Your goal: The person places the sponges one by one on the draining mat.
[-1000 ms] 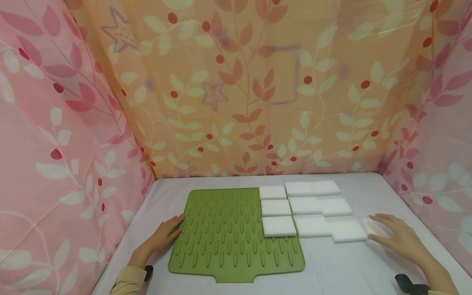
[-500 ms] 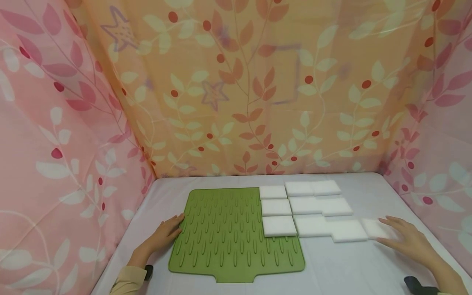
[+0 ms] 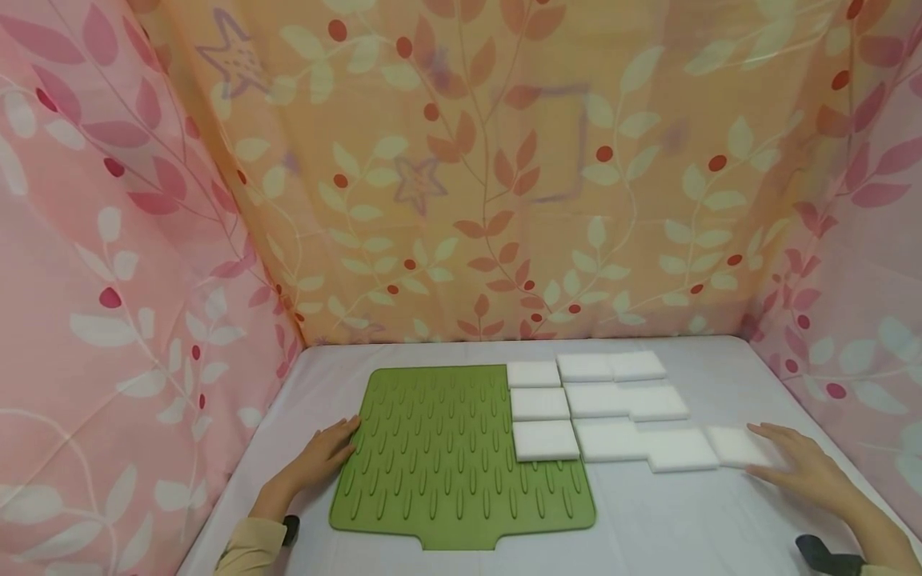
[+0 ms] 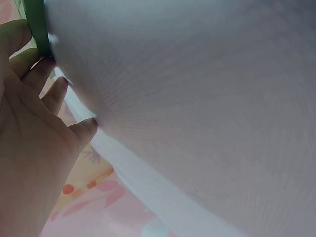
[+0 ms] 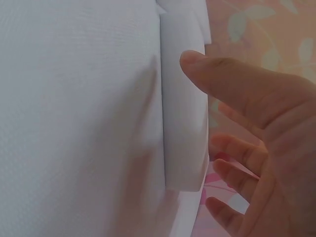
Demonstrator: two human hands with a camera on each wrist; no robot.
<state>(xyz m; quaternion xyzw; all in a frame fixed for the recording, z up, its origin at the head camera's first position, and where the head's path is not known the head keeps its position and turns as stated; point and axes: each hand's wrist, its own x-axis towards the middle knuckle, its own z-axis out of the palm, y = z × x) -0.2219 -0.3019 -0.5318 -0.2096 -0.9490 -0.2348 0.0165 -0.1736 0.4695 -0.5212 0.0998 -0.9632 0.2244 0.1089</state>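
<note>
White foam square pad [image 3: 736,445] lies at the worktop's right, right hand [image 3: 807,468] spread flat beside it; left hand [image 3: 322,458], fingers relaxed, touches the green ribbed rubber mat [image 3: 446,456]. No writing shows.

Right hand [image 5: 266,148], fingers [image 5: 217,66] by white pad [image 5: 182,123]

- Near strip of table [image 3: 670,520] between green mat [image 3: 446,456] and right hand [image 3: 810,472]: bare, passable.
- White blocks [image 3: 612,412] crowd the right rear (tight rows, some touching).
- Curtain walls [image 3: 108,280] close left, back, right.
- Left hand [image 3: 320,458] lies at the mat's left edge.
</note>
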